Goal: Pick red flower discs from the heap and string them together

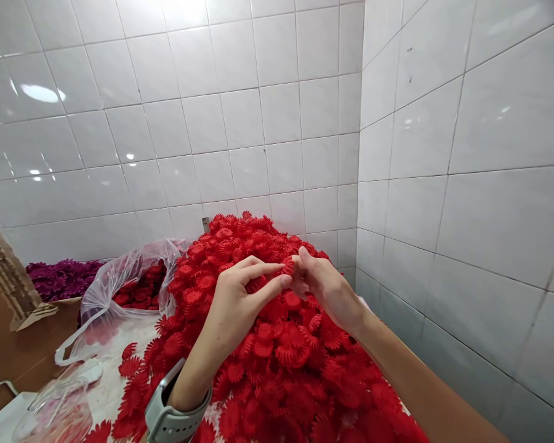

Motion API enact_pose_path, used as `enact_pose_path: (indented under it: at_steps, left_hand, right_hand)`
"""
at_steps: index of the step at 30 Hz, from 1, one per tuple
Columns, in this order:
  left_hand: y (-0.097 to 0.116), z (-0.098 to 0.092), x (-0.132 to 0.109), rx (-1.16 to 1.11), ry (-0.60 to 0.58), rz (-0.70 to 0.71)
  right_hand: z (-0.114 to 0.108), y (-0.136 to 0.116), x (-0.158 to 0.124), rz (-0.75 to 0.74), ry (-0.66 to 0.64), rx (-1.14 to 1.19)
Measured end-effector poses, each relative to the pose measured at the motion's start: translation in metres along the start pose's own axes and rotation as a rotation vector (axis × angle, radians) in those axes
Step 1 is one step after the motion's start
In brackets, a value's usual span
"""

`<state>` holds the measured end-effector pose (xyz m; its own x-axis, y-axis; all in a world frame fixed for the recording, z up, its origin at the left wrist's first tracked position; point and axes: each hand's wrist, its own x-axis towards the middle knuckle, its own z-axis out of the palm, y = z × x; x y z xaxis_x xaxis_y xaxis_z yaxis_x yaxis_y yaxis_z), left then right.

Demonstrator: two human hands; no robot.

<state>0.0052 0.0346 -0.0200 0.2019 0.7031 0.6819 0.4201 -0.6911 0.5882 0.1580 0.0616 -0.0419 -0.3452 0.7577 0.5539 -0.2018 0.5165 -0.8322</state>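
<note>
You're pinching flower with left hand; right hand touching it, grip unclear; both hovering over red pile.

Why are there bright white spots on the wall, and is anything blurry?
Head view: glare, probably lamplight bouncing off the shiny tiled wall, strongest at the top edge; head view again: the red flower pieces look darker and softer near the bottom edge, where their shapes blend together.

2 hands, perhaps 100+ red flowers
</note>
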Motion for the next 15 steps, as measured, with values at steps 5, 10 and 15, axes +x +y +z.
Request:
enact_pose_path:
  at_steps: [5,10,15]
  left_hand:
    - [0.0,-0.001,0.001,-0.019,0.049,0.009]
    - [-0.001,-0.002,0.003,-0.119,0.046,-0.12]
    - [-0.003,0.0,0.002,-0.082,0.05,-0.074]
  right_hand:
    - [-0.003,-0.009,-0.003,-0.048,0.001,-0.175]
    - [-0.003,-0.013,-0.006,-0.036,0.091,-0.43]
    - [0.0,-0.012,-0.006,-0.04,-0.047,-0.472]
